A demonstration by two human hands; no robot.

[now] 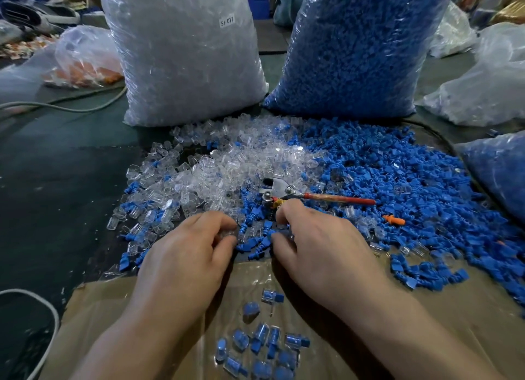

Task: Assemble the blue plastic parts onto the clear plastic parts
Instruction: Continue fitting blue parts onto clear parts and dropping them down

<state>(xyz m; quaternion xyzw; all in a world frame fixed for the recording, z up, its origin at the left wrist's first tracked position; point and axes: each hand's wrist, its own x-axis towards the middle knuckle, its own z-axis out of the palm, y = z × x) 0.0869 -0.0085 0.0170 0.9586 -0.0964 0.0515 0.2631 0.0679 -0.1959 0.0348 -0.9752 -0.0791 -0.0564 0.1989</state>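
At the bottom centre of the frame a cluster of done pieces (261, 340) lies on the cardboard (426, 308), each a clear shell with blue seated inside. Just above, the left hand (187, 246), lower centre-left, has its fingers curled round what looks like a clear part (228, 234) at the fingertips. The right hand (318, 237), lower centre-right, is curled too, thumb and forefinger down among the loose blue parts (257, 242) between the two hands. Whether it pinches one I cannot tell; the fingers hide it.

The step in hand, I judge, is picking one of each and mating them. To do it well:
- Take a single blue part, not a clump, by its flat end so the ribbed stem stays free.
- Turn the clear part so its open mouth faces the stem.
- Line the two up, then press straight in until it sits as on the done pieces.

A skewed entry would likely jam.

Further up, at mid-frame, the clear parts (241, 158) heap left of centre and the blue parts run off to the right, so each hand has stock on its own side. A tool (284, 193) with a red handle lies just above the right hand. An orange part (393, 219) to its right is a stray to leave out. At the top stand a clear bag (184, 53) and a blue bag (355, 47), both full.
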